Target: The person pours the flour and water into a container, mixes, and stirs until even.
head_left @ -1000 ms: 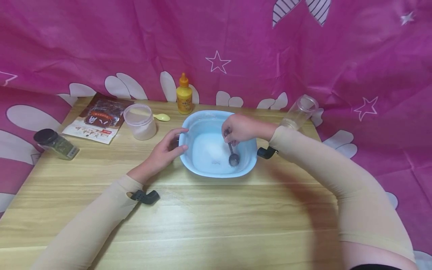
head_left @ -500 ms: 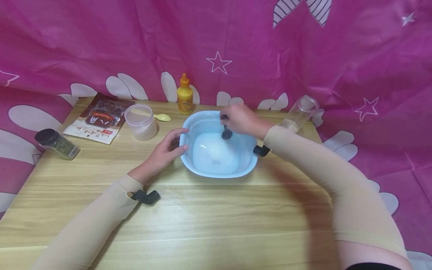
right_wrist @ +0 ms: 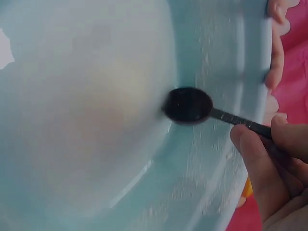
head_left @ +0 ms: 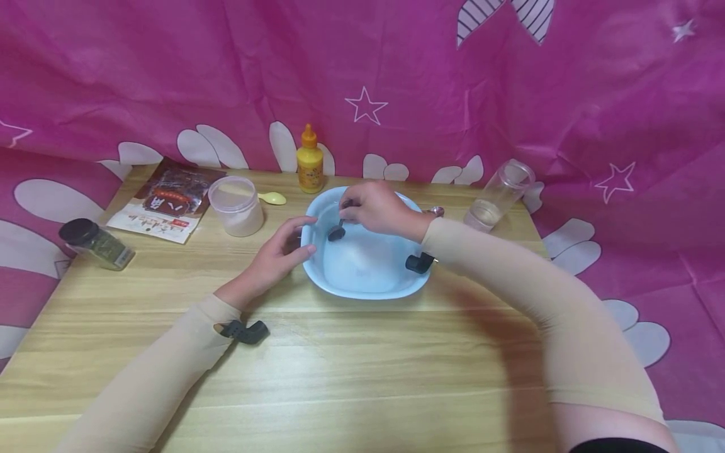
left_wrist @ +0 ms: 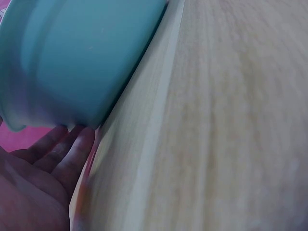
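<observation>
A light-blue plastic basin [head_left: 370, 294] stands on the table with cloudy whitish liquid inside. At its left side my left hand [head_left: 277, 251] holds the rim, thumb and a fingertip over the edge; in the left wrist view, other fingers [left_wrist: 72, 154] touch the outer wall from below. My right hand [head_left: 376, 207] reaches over the basin from the right and pinches the handle of a black measuring spoon [right_wrist: 187, 106] between thumb and fingers. The spoon's round bowl is down inside the basin, near the far left inner wall. How deep it dips is unclear.
Left of the basin are a tub of white powder [head_left: 236, 211], a yellow spoon [head_left: 273, 198], a brown packet [head_left: 170, 195] and a dark-lidded jar [head_left: 102, 245]. A yellow bottle [head_left: 309, 163] stands behind. A clear tumbler [head_left: 498, 195] leans at right. Pink curtain [head_left: 396, 56] backs the table.
My right hand has carried the measuring spoon from the basin's near right part, back and then left, to the far left wall. My left hand has stayed on the rim.
</observation>
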`<state>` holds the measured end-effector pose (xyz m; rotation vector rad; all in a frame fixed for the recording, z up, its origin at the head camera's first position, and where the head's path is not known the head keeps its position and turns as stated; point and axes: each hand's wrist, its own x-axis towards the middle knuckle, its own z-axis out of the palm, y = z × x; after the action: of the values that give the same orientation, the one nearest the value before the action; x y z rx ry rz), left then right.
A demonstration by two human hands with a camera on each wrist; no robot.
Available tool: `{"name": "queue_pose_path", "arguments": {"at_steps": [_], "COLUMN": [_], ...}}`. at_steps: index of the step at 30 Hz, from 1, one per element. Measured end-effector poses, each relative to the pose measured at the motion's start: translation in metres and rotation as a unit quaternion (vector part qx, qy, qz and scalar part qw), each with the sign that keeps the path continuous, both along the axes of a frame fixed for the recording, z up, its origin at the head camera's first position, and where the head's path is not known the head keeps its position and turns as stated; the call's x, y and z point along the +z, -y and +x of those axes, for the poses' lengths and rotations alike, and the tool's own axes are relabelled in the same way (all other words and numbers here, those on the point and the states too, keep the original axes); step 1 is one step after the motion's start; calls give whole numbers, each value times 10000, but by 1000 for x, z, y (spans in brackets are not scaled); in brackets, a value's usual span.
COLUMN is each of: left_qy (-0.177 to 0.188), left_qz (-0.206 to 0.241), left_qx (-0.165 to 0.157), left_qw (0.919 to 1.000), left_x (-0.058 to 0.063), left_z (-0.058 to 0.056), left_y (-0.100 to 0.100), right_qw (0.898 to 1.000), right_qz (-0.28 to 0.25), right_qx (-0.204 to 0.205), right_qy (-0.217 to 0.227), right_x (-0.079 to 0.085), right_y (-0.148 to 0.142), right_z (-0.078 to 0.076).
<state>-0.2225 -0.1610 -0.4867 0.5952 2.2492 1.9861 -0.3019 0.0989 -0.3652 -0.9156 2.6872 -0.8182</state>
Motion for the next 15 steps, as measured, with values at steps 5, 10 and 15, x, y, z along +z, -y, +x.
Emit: {"name": "queue_pose_path", "arguments": {"at_steps": [5,10,15], "left_qy": [-38,-49,-24], "left_qz": [28,17,1], "left_qx": [-12,27,47], "left_qw": [10000,10000,10000], "left_x": [0,1,2], "left_z": [0,0,1], "left_y": [-1,-1,-1], "right_qw": [9963,9866,9716], "right_qz": [-278,-159,155], "right_qx": [339,745,1046], "right_qy": [742,1442,2119], "right_x": [0,3,7], "right_y": [-1,-8,-23], "right_z": [10,15,10]}}
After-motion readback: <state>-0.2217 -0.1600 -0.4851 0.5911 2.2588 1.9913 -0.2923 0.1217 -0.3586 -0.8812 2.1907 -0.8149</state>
